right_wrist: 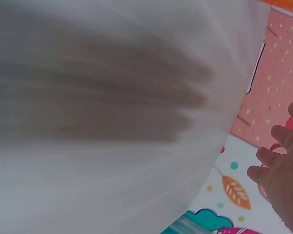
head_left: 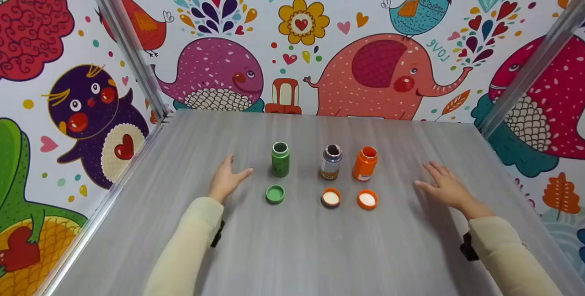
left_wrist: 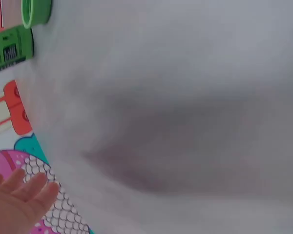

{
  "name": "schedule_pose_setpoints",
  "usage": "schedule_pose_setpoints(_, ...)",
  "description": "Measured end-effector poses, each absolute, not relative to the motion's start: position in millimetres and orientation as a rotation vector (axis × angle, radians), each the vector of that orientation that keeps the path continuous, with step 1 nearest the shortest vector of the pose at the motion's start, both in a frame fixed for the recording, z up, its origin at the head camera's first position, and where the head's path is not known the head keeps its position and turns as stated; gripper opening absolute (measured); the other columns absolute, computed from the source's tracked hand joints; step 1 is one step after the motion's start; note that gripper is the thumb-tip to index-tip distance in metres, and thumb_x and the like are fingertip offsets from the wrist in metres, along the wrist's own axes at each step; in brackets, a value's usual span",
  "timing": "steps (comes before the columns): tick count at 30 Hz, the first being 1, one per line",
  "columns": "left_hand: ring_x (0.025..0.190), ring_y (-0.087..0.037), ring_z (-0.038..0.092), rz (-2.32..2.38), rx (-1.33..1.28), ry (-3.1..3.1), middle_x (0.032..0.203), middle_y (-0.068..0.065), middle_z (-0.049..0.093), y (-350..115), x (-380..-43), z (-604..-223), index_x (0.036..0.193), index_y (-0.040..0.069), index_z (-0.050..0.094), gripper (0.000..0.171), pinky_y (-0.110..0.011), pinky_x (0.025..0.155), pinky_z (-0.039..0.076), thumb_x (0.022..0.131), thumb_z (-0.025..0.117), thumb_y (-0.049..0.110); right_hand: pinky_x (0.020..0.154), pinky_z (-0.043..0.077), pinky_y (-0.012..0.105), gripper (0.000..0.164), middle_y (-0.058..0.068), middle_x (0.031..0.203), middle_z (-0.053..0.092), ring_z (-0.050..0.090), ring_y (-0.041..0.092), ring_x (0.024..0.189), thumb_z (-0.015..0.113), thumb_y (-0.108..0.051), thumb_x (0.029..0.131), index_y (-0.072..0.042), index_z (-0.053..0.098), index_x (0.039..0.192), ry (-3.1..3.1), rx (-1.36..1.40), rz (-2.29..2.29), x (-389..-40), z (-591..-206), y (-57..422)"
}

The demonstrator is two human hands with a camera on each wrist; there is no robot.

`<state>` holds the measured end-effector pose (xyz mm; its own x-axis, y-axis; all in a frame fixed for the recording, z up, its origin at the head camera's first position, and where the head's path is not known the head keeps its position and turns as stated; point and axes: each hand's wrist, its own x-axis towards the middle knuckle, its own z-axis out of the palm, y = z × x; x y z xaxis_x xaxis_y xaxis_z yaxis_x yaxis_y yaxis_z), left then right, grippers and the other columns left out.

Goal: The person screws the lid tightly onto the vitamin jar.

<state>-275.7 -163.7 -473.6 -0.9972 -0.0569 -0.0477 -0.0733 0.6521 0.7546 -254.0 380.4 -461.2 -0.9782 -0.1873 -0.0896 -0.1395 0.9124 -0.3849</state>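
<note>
Three uncapped paint jars stand upright in a row on the grey table: a green jar (head_left: 280, 161), a dark jar (head_left: 330, 164) and an orange jar (head_left: 364, 165). In front of each lies a lid: the green lid (head_left: 275, 194), a dark-rimmed lid (head_left: 331, 198) with a pale inside, and the orange lid (head_left: 367, 199). My left hand (head_left: 227, 181) is held with straight fingers left of the green jar, holding nothing. To the right of the orange jar, my right hand (head_left: 448, 188) spreads its fingers over the table, also holding nothing.
The grey table (head_left: 292, 250) reaches back to a wall (head_left: 292, 63) printed with cartoon animals. Metal posts (head_left: 132, 44) edge the back corners, and printed panels flank both sides. Dark straps sit round both sleeved wrists.
</note>
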Motion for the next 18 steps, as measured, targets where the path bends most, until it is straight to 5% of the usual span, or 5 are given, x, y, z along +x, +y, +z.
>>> schedule_pose_setpoints(8,0.129,-0.036,0.034,1.602,-0.061,2.766,0.138,-0.025,0.038,-106.9,-291.3,-489.3,0.139,-0.004,0.028,0.078,-0.045,0.107,0.027,0.081,0.069,0.028,0.099,0.017,0.066,0.074,0.031,0.142,0.023,0.020,0.050,0.128,0.052,-0.046,0.089,0.004,0.029,0.139,2.987,-0.380,-0.608,-250.1,-470.4,356.2)
schedule_pose_setpoints(18,0.131,-0.034,0.031,1.709,-0.130,2.736,0.140,-0.023,0.035,-76.2,-298.9,-500.4,0.139,-0.004,0.028,0.076,-0.045,0.107,0.026,0.082,0.067,0.027,0.099,0.022,0.065,0.071,0.024,0.144,0.027,0.025,0.045,0.129,0.058,-0.042,0.086,-0.004,0.032,0.140,3.001,-0.489,-0.609,-239.4,-477.8,333.1)
